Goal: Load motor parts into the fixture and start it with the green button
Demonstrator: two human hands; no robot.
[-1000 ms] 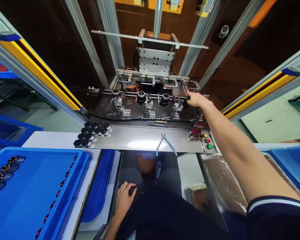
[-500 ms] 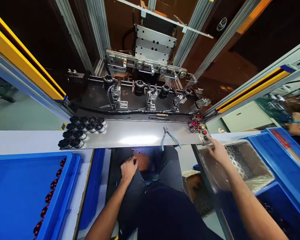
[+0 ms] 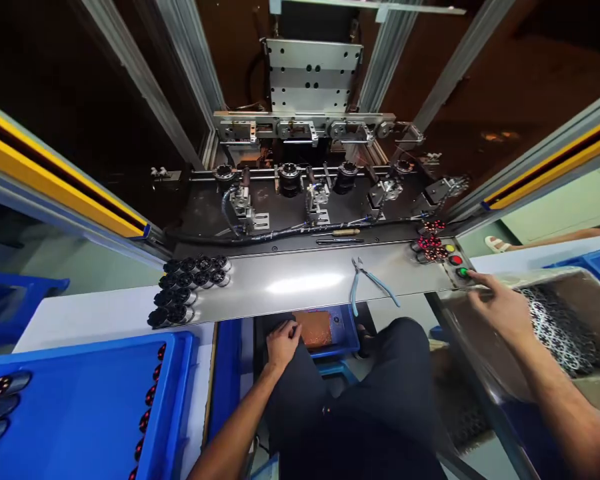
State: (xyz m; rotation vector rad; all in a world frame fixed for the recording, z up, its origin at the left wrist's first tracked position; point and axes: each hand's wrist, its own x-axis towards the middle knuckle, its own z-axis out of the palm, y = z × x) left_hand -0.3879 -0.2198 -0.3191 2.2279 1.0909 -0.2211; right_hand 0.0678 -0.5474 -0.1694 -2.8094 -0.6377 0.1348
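My right hand point(image 3: 505, 310) stretches its index finger to the lit green button point(image 3: 462, 273) on the panel at the shelf's right end, the fingertip at the button's edge. It holds nothing, and its thumb is apart. My left hand point(image 3: 283, 343) rests on my left thigh with its fingers curled together; a small dark patch shows by the thumb. A red button point(image 3: 455, 260) and a yellow button point(image 3: 450, 248) sit just behind the green one. Beside them stand several copper-wound motor parts point(image 3: 433, 250). Blue-handled cutters point(image 3: 370, 283) lie with their handles spread on the metal shelf point(image 3: 290, 287).
Several black-and-silver cylinders point(image 3: 190, 283) stand at the shelf's left end. Behind it, a fixture holds black cylinders point(image 3: 290, 179) between yellow side bars point(image 3: 55, 173). A blue tray point(image 3: 70, 400) stands left, and a lined box of metal rings point(image 3: 560, 327) right. A wooden-handled tool point(image 3: 347, 232) lies behind the shelf.
The view has shifted, so the shelf and machine appear further right and nearer. My right index finger has stayed at the button panel, where the green button now shows lit. My left hand still rests on my thigh.
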